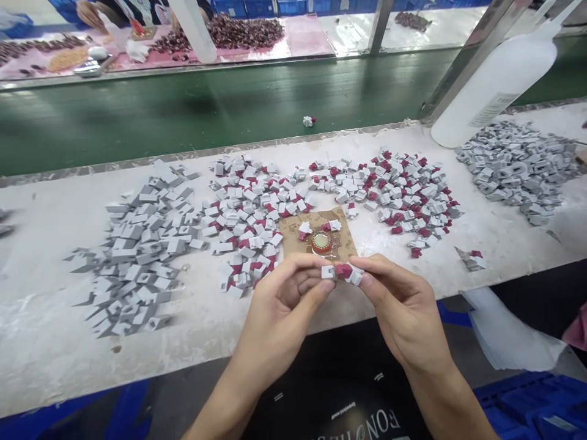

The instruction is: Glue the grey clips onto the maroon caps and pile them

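Note:
My left hand (287,305) pinches a small grey piece (328,272) between thumb and fingers. Close to its right, my right hand (403,299) grips a grey and dark-red piece (350,274). The two pieces meet or nearly meet; whether they are joined I cannot tell. Just beyond my fingers lies a brown board (293,235), bearing a small round red-rimmed dish (321,242) and two grey and red pieces (332,225). Wet-looking marks surround the dish.
Grey pieces (142,244) are heaped left, grey-red ones (257,214) in the middle and right (403,189). A white bottle (495,88) leans near more grey parts (523,165). Across a green belt (183,104) are another person's hands (90,14).

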`<action>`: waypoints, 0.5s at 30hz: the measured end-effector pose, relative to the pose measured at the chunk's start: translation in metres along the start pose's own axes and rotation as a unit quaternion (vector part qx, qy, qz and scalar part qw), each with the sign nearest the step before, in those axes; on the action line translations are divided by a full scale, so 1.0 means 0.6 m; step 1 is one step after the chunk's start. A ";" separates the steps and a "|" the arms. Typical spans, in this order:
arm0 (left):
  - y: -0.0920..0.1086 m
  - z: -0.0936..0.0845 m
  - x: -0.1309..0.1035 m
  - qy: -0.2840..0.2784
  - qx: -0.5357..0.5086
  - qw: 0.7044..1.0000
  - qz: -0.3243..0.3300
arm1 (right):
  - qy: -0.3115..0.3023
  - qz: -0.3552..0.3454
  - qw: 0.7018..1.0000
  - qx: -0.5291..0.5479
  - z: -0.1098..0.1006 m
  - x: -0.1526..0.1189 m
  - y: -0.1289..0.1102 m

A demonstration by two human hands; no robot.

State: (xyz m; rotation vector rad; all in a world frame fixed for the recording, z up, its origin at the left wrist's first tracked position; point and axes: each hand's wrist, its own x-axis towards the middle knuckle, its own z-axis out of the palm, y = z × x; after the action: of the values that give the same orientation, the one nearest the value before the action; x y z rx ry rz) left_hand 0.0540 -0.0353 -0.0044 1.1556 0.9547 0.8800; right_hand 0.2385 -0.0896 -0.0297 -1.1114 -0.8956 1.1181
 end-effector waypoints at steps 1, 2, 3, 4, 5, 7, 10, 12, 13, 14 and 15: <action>-0.001 0.000 0.001 0.000 0.001 1.000 0.002 | 0.002 -0.002 1.000 -0.004 0.001 0.000 0.000; -0.001 0.000 0.001 -0.001 0.000 1.000 0.004 | 0.005 -0.004 1.000 -0.009 0.001 0.000 -0.001; -0.001 0.000 0.001 -0.002 -0.001 1.000 0.005 | 0.008 -0.004 1.000 -0.016 0.002 0.000 -0.002; -0.001 0.001 0.001 -0.004 -0.002 1.000 0.007 | 0.010 -0.005 1.000 -0.025 0.003 0.000 -0.004; 0.000 0.001 0.001 -0.006 0.000 1.000 0.009 | 0.011 -0.005 0.999 -0.036 0.004 0.001 -0.006; 0.002 0.003 0.000 -0.007 0.015 1.000 0.019 | 0.009 -0.011 0.998 -0.058 0.006 0.002 -0.012; 0.009 0.003 -0.001 -0.004 0.046 0.998 0.046 | 0.001 -0.025 0.997 -0.066 0.006 0.005 -0.020; 0.017 -0.003 0.001 -0.006 0.063 0.996 0.059 | -0.006 -0.031 0.997 -0.064 0.006 0.009 -0.026; 0.022 -0.008 0.003 -0.012 0.071 0.996 0.061 | -0.015 -0.032 0.997 -0.067 0.007 0.011 -0.029; 0.028 -0.014 0.005 -0.020 0.081 0.995 0.060 | -0.026 -0.033 0.997 -0.072 0.008 0.015 -0.034; 0.035 -0.022 0.007 -0.032 0.095 0.993 0.056 | -0.039 -0.033 0.996 -0.079 0.009 0.018 -0.038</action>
State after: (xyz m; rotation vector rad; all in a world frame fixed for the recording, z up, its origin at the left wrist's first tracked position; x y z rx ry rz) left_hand 0.0418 -0.0229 0.0139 1.4044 0.9436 0.8492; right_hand 0.2409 -0.0791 -0.0061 -1.1653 -1.0895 1.0560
